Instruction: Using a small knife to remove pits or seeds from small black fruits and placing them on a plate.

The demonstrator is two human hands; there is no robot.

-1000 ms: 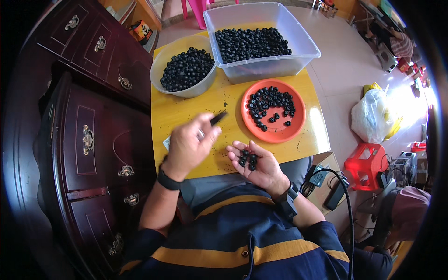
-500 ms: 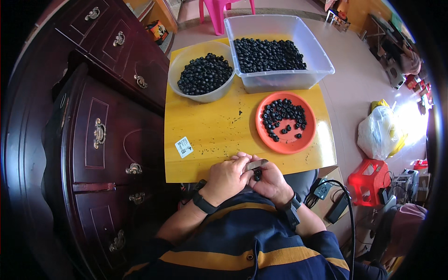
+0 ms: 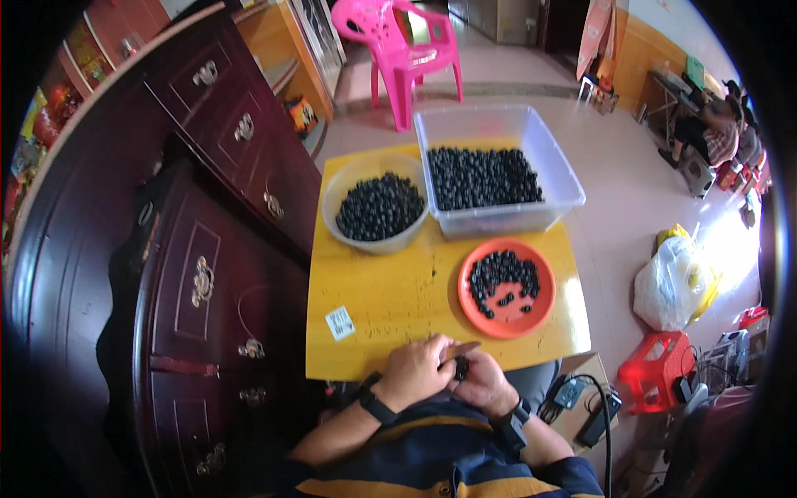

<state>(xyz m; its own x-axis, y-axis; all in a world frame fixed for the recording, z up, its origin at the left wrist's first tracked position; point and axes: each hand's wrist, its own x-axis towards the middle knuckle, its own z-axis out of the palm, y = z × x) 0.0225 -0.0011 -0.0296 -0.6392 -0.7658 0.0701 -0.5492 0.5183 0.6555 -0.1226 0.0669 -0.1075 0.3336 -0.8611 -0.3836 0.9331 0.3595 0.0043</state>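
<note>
My two hands meet at the table's near edge. My left hand (image 3: 419,375) is closed round a small knife (image 3: 466,349), its blade pointing right across the gap between my hands. Curled fingers of my right hand (image 3: 488,387) hold small black bead-like pieces (image 3: 461,368); my left thumb is close against them. The knife's handle is hidden in my left hand. Just beyond my right hand, an orange-red plate (image 3: 508,330) carries similar black pieces, some with a hole showing. Many more fill a round translucent bowl (image 3: 334,217) and a clear rectangular tub (image 3: 558,181) behind it.
Dark crumbs and a white printed label (image 3: 339,323) lie on the yellow table (image 3: 382,290). A dark wooden cabinet (image 3: 178,274) stands close at left. Beyond are a pink chair (image 3: 411,60) and a seated person (image 3: 716,137). At right are a red stool (image 3: 657,372), bags and cables.
The view has tilted upward, so the table and containers sit lower and more of the pink chair shows. My hands stay together, with the knife blade turned slightly between them.
</note>
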